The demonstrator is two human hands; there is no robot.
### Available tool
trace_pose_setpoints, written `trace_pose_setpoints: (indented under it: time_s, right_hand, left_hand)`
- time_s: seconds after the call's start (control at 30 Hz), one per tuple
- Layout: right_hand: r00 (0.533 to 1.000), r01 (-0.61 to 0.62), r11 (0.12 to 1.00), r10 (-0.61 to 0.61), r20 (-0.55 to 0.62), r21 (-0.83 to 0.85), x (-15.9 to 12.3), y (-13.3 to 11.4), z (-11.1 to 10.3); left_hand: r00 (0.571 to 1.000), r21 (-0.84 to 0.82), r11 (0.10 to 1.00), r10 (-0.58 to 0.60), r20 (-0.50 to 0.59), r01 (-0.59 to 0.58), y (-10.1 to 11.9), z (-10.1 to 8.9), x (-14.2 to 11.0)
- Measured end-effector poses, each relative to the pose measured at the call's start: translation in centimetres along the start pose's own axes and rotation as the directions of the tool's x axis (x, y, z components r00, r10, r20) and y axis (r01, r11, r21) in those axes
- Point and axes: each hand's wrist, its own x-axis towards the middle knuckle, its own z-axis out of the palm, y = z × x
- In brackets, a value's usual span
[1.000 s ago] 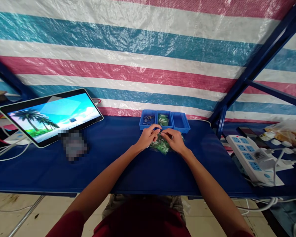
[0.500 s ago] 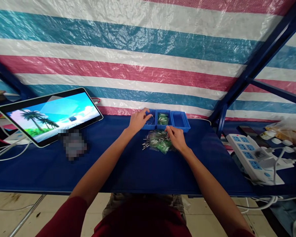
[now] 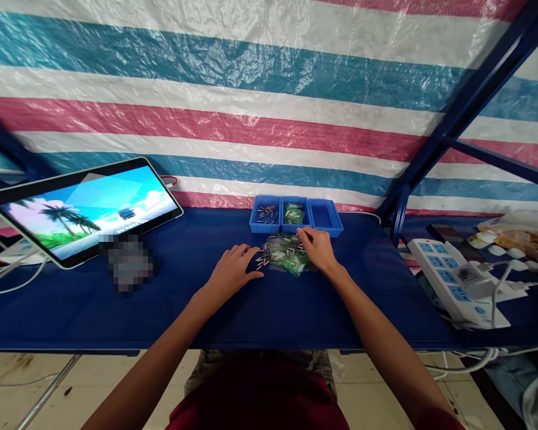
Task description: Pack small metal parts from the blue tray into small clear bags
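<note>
A loose pile of small green-and-clear plastic packets [image 3: 291, 258] and thin silvery metal pins [image 3: 262, 259] lies on the blue table top. My left hand [image 3: 233, 269] rests low at the pile's left edge, thumb and fingers apart beside the pins, holding nothing visible. At the right side of the pile my right hand [image 3: 319, 248] is closed in a pinch; what sits between its fingertips is too small to make out. Behind the pile stand three joined blue bins. Metal pins lie in the left bin [image 3: 265, 228], green packets in the middle bin [image 3: 292, 228]. The right bin [image 3: 335, 230] is beside them.
A tilted tablet screen [image 3: 94, 206] with cables stands at the left, a blurred-out object [image 3: 129, 263] before it. A white power strip [image 3: 448, 275] with plugs lies at the right, near a plastic bag [image 3: 520, 233]. A striped sheet [image 3: 251, 131] hangs behind the table.
My left hand has come back from the left bin, down toward me, and opened beside the pile. The left bin's pins now show. My right hand stays nearly in place.
</note>
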Motion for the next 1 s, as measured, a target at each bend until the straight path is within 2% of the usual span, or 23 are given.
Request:
trace_pose_setpoints:
  time_s: [0.1,0.27,0.47,0.7,1.0]
  right_hand:
    - [1.0,0.004,1.0,-0.004,-0.001,0.0,0.0,0.1,0.1]
    - [1.0,0.007,1.0,-0.007,0.004,-0.003,0.0,0.2,0.1]
    - [1.0,0.008,1.0,-0.008,0.013,-0.005,0.0,0.1,0.0]
    - [1.0,0.005,1.0,-0.004,0.012,-0.02,0.0,0.1,0.1]
    - [1.0,0.002,1.0,-0.002,0.005,-0.012,0.0,0.1,0.2]
  left_hand:
    - [1.0,0.021,0.999,-0.024,-0.005,0.024,0.8,0.7,-0.5]
    - [0.999,-0.07,0.997,-0.042,-0.015,0.04,1.5,1.5,-0.1]
    - [0.999,-0.115,0.993,0.019,-0.049,-0.024,1.6,2.2,0.6]
    - [0.997,-0.026,0.997,0.071,-0.014,-0.071,2.2,1.9,1.6]
    - [0.994,-0.01,0.994,0.107,-0.014,-0.107,2.5,1.6,1.9]
